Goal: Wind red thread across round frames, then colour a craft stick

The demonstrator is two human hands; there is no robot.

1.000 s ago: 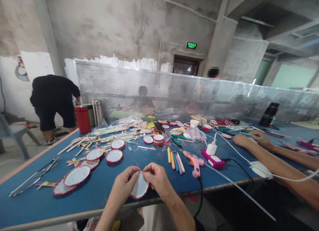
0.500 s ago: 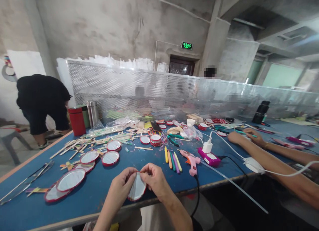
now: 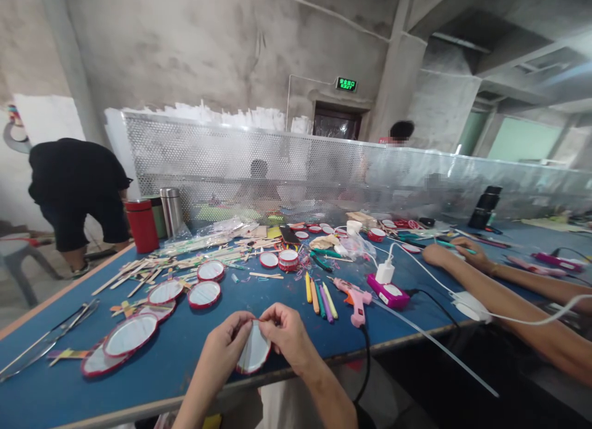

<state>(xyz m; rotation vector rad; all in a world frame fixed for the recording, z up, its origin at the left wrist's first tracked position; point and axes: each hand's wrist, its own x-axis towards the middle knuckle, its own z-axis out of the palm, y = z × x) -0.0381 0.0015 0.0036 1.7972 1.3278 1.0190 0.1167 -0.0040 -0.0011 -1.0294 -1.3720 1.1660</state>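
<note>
Between my two hands, near the table's front edge, a round white disc with a red rim (image 3: 254,350) is held tilted. My left hand (image 3: 228,341) grips its upper left edge, thumb and fingers pinched together. On the upper right edge, my right hand (image 3: 286,332) pinches the rim close to the left fingertips. Similar red-rimmed discs (image 3: 131,335) lie to the left, some overlapping. Several coloured sticks (image 3: 317,298) and a pink glue gun (image 3: 356,298) lie to the right of my hands.
Wooden sticks (image 3: 134,275) are scattered at the back left beside a red bottle (image 3: 142,226). A purple power strip (image 3: 388,292) with cables lies right. Another person's arms (image 3: 494,293) reach in from the right. Scissors (image 3: 69,327) rest at the far left.
</note>
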